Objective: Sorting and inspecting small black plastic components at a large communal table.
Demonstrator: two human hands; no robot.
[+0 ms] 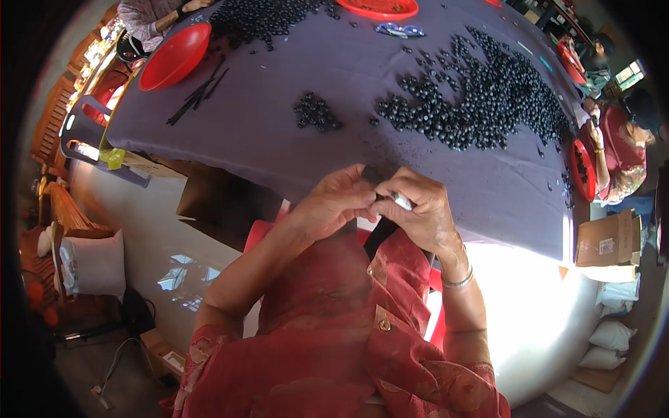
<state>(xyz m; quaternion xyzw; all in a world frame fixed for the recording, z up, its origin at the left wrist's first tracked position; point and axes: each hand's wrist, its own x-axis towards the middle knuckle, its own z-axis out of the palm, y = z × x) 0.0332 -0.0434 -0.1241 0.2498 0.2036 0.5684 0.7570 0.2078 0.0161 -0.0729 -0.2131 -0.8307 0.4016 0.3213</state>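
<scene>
1. Hands meet at the middle of the frame, just over the near edge of the desk (pixel 279 146). The left hand (pixel 334 198) has its fingers pinched together on a small dark piece (pixel 371 174); the right hand (pixel 421 209) is closed around a small silvery tool (pixel 401 200).
2. That dark piece sits at the top of the left fingertips, just left of the right hand's knuckles. The tool's shiny end points up and left toward it, so its long axis runs on a slant between the two hands, which touch.
3. A dark strip (pixel 380 237) hangs down from under the hands; what it is cannot be told.
4. A big spread of dark beads (pixel 488 97) lies to the upper right, nearer the right hand. A little cluster of beads (pixel 317 113) lies straight above the left hand.
5. Bare purple cloth lies between the hands and both bead groups, giving open room to reach.
6. A red bowl (pixel 174 56) and some dark sticks (pixel 198 94) sit well off at the upper left.
</scene>
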